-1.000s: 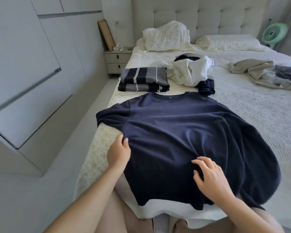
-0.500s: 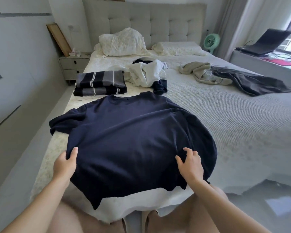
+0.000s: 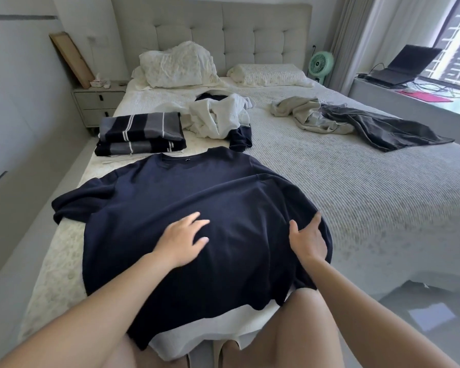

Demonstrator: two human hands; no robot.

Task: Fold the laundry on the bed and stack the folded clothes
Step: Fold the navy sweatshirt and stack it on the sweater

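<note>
A navy shirt (image 3: pixel 197 221) lies spread flat at the near left corner of the bed (image 3: pixel 356 195), collar toward the headboard (image 3: pixel 223 35), its left sleeve reaching the bed's left edge and its hem hanging over the near edge. The left hand (image 3: pixel 182 241) rests flat on the middle of the shirt with fingers straight and spread, grasping nothing. The right hand (image 3: pixel 307 239) lies at the shirt's right side, thumb out and fingers extended along the cloth edge; the fingertips slip under or against a fold, and I cannot tell whether they pinch it. Just beyond the collar, near the left edge, sits a stack (image 3: pixel 141 134) of folded striped clothes, two pieces high. Beside it toward the bed's middle is a loose heap of white and dark laundry (image 3: pixel 221 118), touching the stack's right side. Near the right edge lies a crumpled beige garment (image 3: pixel 303 114) with a dark grey one (image 3: pixel 388 131) overlapping it. Two pillows (image 3: pixel 178 65) lean at the head. A nightstand (image 3: pixel 97 102) stands left of the bed, a green fan (image 3: pixel 321 62) at the far right corner, and a laptop (image 3: pixel 404 66) on the window ledge.
</note>
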